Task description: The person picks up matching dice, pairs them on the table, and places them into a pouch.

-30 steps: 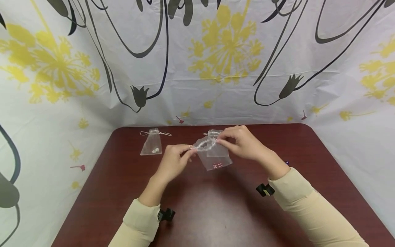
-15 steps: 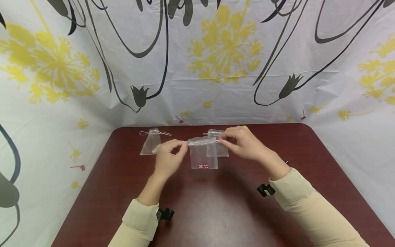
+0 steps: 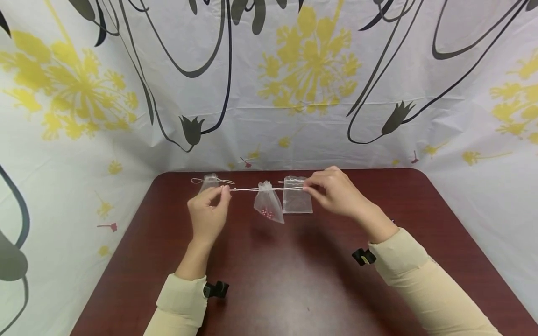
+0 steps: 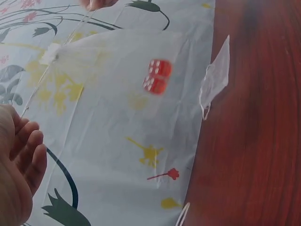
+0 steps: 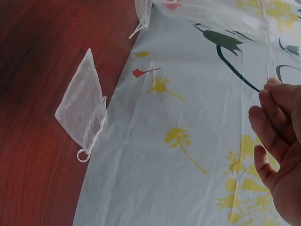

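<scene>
A sheer white drawstring pouch (image 3: 269, 205) hangs between my hands with its neck gathered tight. Two red dice (image 4: 157, 76) lie at its bottom, seen through the mesh in the left wrist view. My left hand (image 3: 208, 212) pinches one end of the white drawstring (image 3: 244, 189) between thumb and finger. On the other side, my right hand (image 3: 334, 191) pinches the opposite end, and the cord runs taut and nearly level. A second sheer pouch (image 3: 297, 198) lies flat on the table just behind, near my right hand. A third pouch (image 3: 208, 183) is partly hidden behind my left hand.
The dark red wooden table (image 3: 269, 280) ends at a white patterned cloth (image 3: 252, 116) hanging behind it. Black wrist cameras (image 3: 216, 289) sit at both cuffs. A small dark object (image 3: 392, 220) shows beside my right forearm.
My left hand has moved left, drawing the cord out long. The pouch's mouth, wide a second ago, has cinched into a narrow neck. My right hand has barely moved.
</scene>
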The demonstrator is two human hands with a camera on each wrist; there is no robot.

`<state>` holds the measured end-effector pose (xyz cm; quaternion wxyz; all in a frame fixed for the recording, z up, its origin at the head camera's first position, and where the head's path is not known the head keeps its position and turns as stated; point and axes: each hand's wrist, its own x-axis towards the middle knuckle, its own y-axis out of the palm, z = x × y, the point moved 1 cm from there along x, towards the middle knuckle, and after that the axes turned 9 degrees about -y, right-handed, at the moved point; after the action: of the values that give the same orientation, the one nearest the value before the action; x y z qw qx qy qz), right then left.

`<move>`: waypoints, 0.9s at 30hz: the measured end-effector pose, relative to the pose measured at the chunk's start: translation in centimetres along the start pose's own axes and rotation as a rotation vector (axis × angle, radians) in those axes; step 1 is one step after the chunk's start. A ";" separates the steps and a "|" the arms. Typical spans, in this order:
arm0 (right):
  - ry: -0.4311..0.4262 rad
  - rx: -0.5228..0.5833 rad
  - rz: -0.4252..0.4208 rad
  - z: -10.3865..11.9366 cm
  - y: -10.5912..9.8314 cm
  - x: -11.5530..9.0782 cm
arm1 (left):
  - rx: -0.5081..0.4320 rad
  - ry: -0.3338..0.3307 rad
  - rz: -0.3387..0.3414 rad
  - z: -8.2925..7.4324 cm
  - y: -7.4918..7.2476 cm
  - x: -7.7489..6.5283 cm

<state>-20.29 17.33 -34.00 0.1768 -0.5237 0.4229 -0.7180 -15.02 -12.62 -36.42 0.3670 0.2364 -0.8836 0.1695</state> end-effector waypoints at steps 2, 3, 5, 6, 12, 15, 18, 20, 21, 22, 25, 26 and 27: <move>0.019 -0.003 -0.002 -0.2 0.3 0.2 | 0.005 -0.001 -0.002 0.0 -0.3 0.1; 0.030 -0.003 -0.001 -0.4 0.5 0.4 | 0.007 -0.001 0.002 0.2 -0.4 0.1; 0.053 0.008 0.001 -0.7 1.1 0.5 | 0.016 0.001 0.007 1.1 -0.5 0.1; 0.064 0.019 0.003 -0.8 1.4 0.6 | 0.026 0.002 0.006 1.7 -0.6 0.1; 0.120 0.082 0.014 -1.5 4.4 1.3 | 0.079 -0.037 0.022 5.1 -1.6 -0.4; 0.151 0.104 0.048 -1.9 6.4 1.6 | 0.109 -0.056 0.040 6.2 -2.2 -0.8; 0.180 0.114 0.096 -2.2 8.2 2.0 | 0.165 -0.047 0.042 7.2 -2.6 -0.9; 0.207 0.116 0.121 -2.4 9.1 2.6 | 0.205 -0.041 0.041 7.9 -2.8 -0.6; 0.221 0.114 0.130 -2.5 9.4 2.9 | 0.230 -0.039 0.042 8.2 -2.8 -0.4; 0.236 0.105 0.139 -2.7 9.8 3.3 | 0.251 -0.041 0.046 8.5 -2.7 -0.2; 0.278 0.070 0.153 -3.6 10.8 4.5 | 0.307 -0.062 0.074 9.5 -2.3 0.7; 0.292 0.056 0.157 -4.0 11.1 4.9 | 0.322 -0.080 0.091 9.9 -2.1 1.0; 0.306 0.037 0.161 -4.4 11.5 5.3 | 0.342 -0.101 0.107 10.3 -1.8 1.2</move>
<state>-28.44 8.83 -40.35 0.1769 -0.3696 0.4722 -0.7805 -20.67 -19.37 -42.24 0.2670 0.2563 -0.8704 0.3246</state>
